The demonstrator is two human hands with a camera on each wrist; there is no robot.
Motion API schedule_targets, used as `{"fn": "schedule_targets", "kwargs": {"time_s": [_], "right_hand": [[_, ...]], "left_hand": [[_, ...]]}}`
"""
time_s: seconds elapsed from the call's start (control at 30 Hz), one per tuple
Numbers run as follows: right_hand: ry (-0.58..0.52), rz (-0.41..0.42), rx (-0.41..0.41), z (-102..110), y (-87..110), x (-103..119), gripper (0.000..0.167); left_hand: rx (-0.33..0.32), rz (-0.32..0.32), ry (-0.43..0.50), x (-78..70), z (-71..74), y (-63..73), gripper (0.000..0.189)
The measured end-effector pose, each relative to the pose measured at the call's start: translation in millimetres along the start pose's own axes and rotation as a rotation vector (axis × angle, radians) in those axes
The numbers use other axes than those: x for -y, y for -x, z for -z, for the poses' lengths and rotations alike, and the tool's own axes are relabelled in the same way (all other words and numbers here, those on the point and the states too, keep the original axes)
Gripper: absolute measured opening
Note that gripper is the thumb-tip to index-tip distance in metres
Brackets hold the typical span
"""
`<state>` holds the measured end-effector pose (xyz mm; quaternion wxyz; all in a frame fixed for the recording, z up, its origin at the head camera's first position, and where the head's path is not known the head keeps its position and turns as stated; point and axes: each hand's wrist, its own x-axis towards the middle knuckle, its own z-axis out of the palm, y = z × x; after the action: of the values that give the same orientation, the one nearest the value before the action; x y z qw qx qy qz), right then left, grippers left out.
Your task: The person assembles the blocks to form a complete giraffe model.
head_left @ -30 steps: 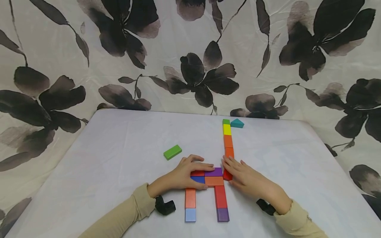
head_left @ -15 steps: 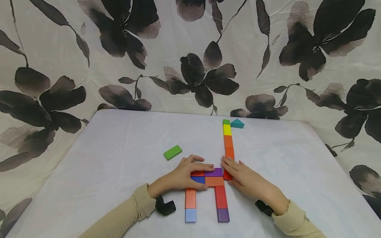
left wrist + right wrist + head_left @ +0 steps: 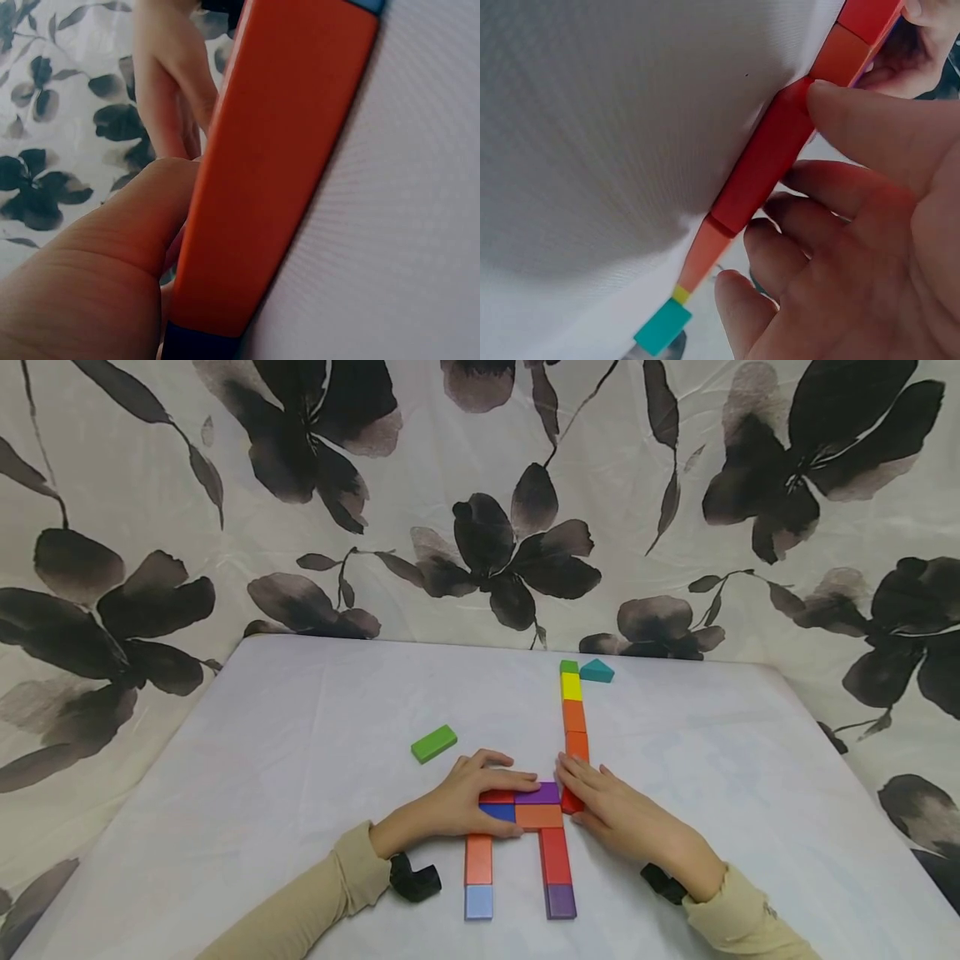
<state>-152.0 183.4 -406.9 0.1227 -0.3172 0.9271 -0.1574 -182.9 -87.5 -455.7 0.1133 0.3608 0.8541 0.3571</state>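
Observation:
Flat coloured toy blocks form a long-necked figure on the white table. My left hand (image 3: 468,797) holds its body between thumb and fingers: a red block (image 3: 497,797), a purple block (image 3: 542,793), a blue block (image 3: 497,812) and an orange block (image 3: 538,817). My right hand (image 3: 630,814) pinches a slanted red block (image 3: 572,802) at the neck's foot. In the right wrist view the thumb touches this red block's (image 3: 765,157) near end, with fingers along its side. The left wrist view shows a salmon leg block (image 3: 262,165) close up.
Above the right hand runs the neck: two orange blocks (image 3: 574,716), a yellow block (image 3: 572,687) and a small green block (image 3: 569,667). A teal triangle (image 3: 597,671) lies beside its top. A loose green block (image 3: 433,744) lies left. Below are a light blue foot (image 3: 478,902) and dark purple foot (image 3: 560,901).
My right hand has shifted very slightly left against the red block. The left hand stays in place, and the blocks show no clear movement.

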Motion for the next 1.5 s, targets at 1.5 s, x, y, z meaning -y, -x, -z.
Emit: {"fn": "schedule_targets", "kwargs": {"time_s": [1.5], "right_hand": [[-0.086, 0.095, 0.196, 2.4, 13.3, 15.6, 0.064]], "left_hand": [[-0.197, 0.072, -0.05, 47.2, 83.7, 65.6, 0.038]]}}
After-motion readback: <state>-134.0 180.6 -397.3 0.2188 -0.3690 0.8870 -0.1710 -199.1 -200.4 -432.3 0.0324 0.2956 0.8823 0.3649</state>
